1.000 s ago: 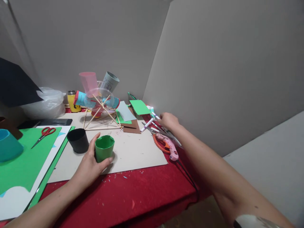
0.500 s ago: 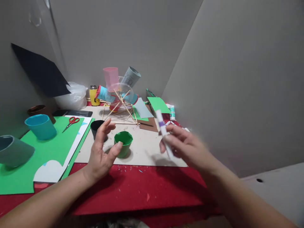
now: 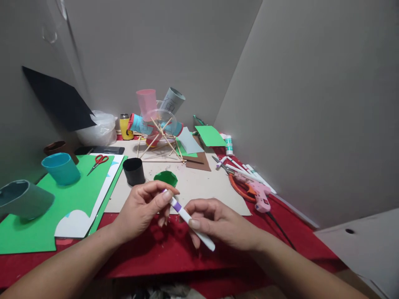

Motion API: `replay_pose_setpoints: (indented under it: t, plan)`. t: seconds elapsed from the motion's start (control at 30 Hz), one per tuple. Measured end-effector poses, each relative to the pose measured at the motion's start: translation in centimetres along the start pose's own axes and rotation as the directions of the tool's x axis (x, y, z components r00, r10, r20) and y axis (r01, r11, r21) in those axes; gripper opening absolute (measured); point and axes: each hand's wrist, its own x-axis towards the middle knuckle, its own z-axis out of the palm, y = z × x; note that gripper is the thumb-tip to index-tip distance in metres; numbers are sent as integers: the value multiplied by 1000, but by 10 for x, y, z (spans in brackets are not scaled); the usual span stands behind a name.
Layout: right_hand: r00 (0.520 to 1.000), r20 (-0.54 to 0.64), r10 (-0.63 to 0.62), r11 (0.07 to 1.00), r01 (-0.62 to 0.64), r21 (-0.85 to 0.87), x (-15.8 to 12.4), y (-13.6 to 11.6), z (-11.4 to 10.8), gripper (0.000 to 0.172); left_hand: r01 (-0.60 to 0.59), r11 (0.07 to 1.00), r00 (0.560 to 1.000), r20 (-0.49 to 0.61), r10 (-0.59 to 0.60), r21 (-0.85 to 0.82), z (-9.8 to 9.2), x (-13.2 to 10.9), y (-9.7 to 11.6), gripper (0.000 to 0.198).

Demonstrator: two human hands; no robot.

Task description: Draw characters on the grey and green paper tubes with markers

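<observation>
Between my two hands is a white marker [image 3: 204, 238] with a purple band, held at a slant over the front of the table. My left hand [image 3: 140, 207] pinches its upper, capped end with thumb and fingers. Around its barrel, my right hand [image 3: 218, 222] is closed, the thumb lying on top. Just behind my hands stands a green paper cup [image 3: 166, 178], its lower part hidden by my left fingers. A black cup [image 3: 134, 171] stands upright to its left.
A stick-and-disc wheel with cups [image 3: 160, 128] stands at the back. Green sheets [image 3: 84, 187] on the left carry red-handled scissors [image 3: 100, 159] and a blue cup [image 3: 60, 168]. To the right lie a pink glue gun [image 3: 262, 197], orange-handled scissors [image 3: 240, 189] and several markers [image 3: 246, 170].
My right hand has brought the marker left and down to the middle. My left hand, spread before, has come in and closed on the marker's capped end.
</observation>
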Motion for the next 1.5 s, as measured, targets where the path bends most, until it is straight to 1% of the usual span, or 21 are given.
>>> replay_pose_setpoints:
  t: [0.13,0.23,0.3,0.4,0.43,0.5,0.53,0.57,0.6,0.63,0.7,0.77,0.9,0.97,1.0,1.03,1.1,1.17,1.2,1.27,1.5]
  plan:
    - [998,61,33,996,-38,84,1,5,7,47,108,992,988,120,-100,-61,-3,1,-1,30]
    - [995,101,-9,989,-6,150,4,10,13,44,164,985,970,191,-152,-48,-3,0,-4,31]
    - [995,95,-30,986,14,168,6,13,17,45,160,986,968,203,-148,-43,-1,-2,-7,32]
    - [999,28,-21,984,16,175,3,19,24,48,132,991,976,178,-124,-36,0,-2,-5,33]
    - [1000,21,-10,985,6,171,0,21,26,49,111,993,985,137,-104,-43,-2,-1,-1,33]
    - [999,43,22,991,-28,127,-8,25,30,49,15,997,999,-32,-17,-74,-9,4,10,32]
    - [998,50,39,994,-44,98,-13,28,31,49,-80,993,981,-185,63,-91,-13,8,18,30]
    - [998,39,53,995,-56,78,-18,31,32,49,-172,980,944,-300,137,-95,-17,11,25,29]
    - [998,9,57,996,-58,73,-22,34,32,49,-253,960,910,-365,196,-116,-21,14,31,29]
    - [998,-37,53,995,-50,86,-26,38,31,49,-282,949,903,-374,213,-140,-23,16,35,29]
    - [992,-119,38,991,-22,133,-32,43,29,50,-236,954,937,-302,173,-183,-22,17,37,31]
    - [988,-149,24,987,1,161,-35,46,27,49,-136,967,977,-194,95,-213,-16,15,31,31]
    - [979,-202,-28,980,66,186,-37,46,25,46,-10,969,999,-40,0,-247,-8,9,13,22]
    - [938,-329,-110,967,177,182,-36,43,25,40,46,968,999,18,-43,-246,-8,9,6,17]
    - [892,-418,-172,953,259,160,-35,40,24,36,75,967,997,45,-66,-243,-8,9,3,16]
    - [823,-513,-242,931,345,115,-34,36,24,32,103,965,993,73,-87,-240,-8,9,1,15]
    - [642,-666,-380,872,489,-26,-31,28,24,25,147,958,984,137,-116,-246,-8,9,-5,16]
    - [481,-739,-472,813,562,-153,-28,22,25,17,183,945,972,196,-132,-270,-7,9,-10,17]
    - [432,-750,-500,793,577,-196,-26,21,26,14,197,940,966,221,-137,-279,-6,9,-12,19]
    - [397,-743,-538,773,583,-248,-22,20,27,9,214,933,958,251,-142,-288,-4,9,-16,22]
    - [378,-629,-680,701,588,-405,-5,22,28,8,213,938,946,299,-128,-274,-2,7,-23,26]
